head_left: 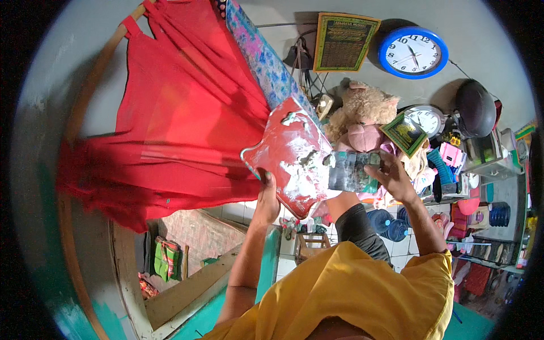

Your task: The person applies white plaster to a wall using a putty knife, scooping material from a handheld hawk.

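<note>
My left hand (268, 197) grips the lower left edge of a red tray (275, 144) with wavy edges, thumb on top. White paste (303, 175) is smeared over the tray, thickest toward its right side, with a few dark marks in it. In my right hand (396, 178) is a flat rectangular scraper (347, 171), greyish with a green edge, pinched between thumb and fingers. Its left edge meets or overlaps the tray's right side; I cannot tell whether they touch.
A red curtain (187, 113) hangs at left beside a window-like opening with a wooden frame (192, 289). A blue-rimmed clock (413, 52) and a framed plaque (345, 42) are on the wall. Beyond my right hand sit a teddy bear (362, 110), blue water jugs (394, 229) and crowded shelves (493, 170).
</note>
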Demonstrator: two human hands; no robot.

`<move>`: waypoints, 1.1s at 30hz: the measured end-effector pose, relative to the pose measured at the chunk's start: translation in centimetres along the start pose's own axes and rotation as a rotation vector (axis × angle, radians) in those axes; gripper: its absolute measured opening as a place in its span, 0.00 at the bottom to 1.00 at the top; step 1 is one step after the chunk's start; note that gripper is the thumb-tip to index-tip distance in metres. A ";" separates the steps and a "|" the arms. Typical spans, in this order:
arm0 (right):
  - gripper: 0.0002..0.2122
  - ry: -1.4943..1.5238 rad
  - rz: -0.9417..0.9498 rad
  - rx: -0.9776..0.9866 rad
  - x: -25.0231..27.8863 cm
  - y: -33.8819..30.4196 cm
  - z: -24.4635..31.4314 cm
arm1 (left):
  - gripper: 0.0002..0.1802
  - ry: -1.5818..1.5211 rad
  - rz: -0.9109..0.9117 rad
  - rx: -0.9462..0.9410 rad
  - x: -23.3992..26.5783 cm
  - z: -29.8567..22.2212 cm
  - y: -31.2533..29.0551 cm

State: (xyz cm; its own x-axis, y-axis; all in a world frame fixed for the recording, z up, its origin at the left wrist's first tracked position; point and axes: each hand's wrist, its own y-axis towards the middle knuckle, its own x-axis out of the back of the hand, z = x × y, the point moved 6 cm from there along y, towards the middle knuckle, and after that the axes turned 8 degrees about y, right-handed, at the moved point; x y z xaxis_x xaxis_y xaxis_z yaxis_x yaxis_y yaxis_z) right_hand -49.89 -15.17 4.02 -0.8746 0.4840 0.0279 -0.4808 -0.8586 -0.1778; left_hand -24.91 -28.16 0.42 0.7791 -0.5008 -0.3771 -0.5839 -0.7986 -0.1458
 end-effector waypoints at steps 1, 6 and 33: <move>0.22 0.013 0.121 0.013 -0.3 0.6 0.1 | 0.35 0.015 0.007 0.023 0.3 -0.2 0.1; 0.18 -0.170 0.536 0.039 -2.8 3.1 2.8 | 0.35 0.059 0.075 0.242 2.0 0.8 1.1; 0.29 -0.792 0.569 0.591 -5.2 1.4 8.1 | 0.40 -0.116 -0.005 0.117 0.6 -0.3 3.1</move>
State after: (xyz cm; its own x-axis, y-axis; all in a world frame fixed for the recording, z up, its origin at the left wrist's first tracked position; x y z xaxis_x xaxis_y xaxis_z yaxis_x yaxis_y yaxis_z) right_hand -46.47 -20.27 11.61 -0.6678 -0.0637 0.7416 0.2276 -0.9661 0.1220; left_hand -26.16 -31.01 -0.02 0.7548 -0.4493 -0.4779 -0.6077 -0.7534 -0.2513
